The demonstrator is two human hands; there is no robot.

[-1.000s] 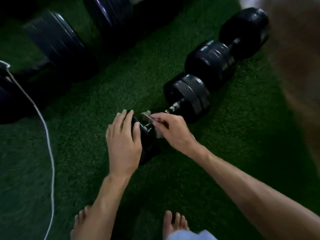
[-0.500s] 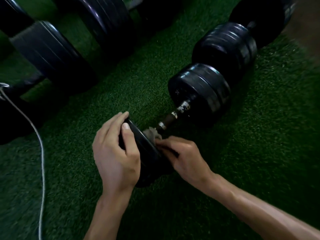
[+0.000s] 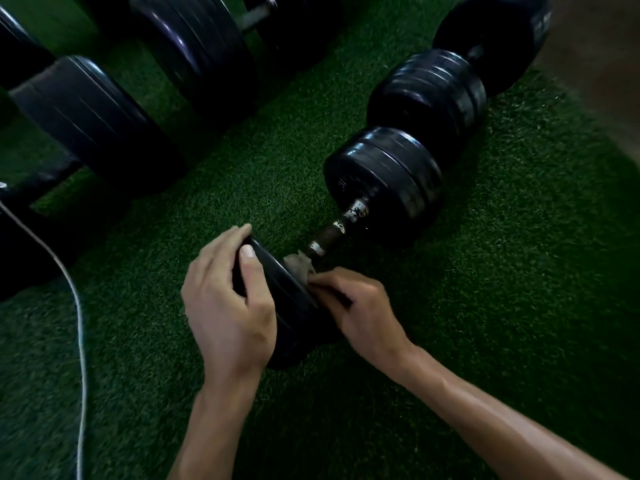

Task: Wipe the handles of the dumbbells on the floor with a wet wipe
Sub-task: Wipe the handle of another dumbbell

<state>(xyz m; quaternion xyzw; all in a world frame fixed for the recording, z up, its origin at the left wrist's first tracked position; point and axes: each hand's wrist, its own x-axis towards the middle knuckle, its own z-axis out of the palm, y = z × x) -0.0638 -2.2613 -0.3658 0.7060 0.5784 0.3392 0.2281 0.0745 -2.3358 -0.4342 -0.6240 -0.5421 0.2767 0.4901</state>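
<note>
A black dumbbell lies on green turf, its worn metal handle [image 3: 341,230] running from a near weight plate [image 3: 294,306] up to a far stack of plates [image 3: 388,181]. My left hand [image 3: 228,303] grips the near plate from the left, thumb across its rim. My right hand [image 3: 360,306] pinches a crumpled greyish wet wipe [image 3: 300,266] against the near end of the handle, right beside the plate. The handle's far part is bare and scuffed.
A second dumbbell [image 3: 440,91] lies end to end beyond the first, toward the upper right. Larger black dumbbells [image 3: 93,123] sit at the upper left. A white cord [image 3: 78,306] crosses the turf on the left.
The view has closed in on the dumbbell. My right hand with the wipe has slid down the handle toward the near plate; my left hand keeps its grip on that plate.
</note>
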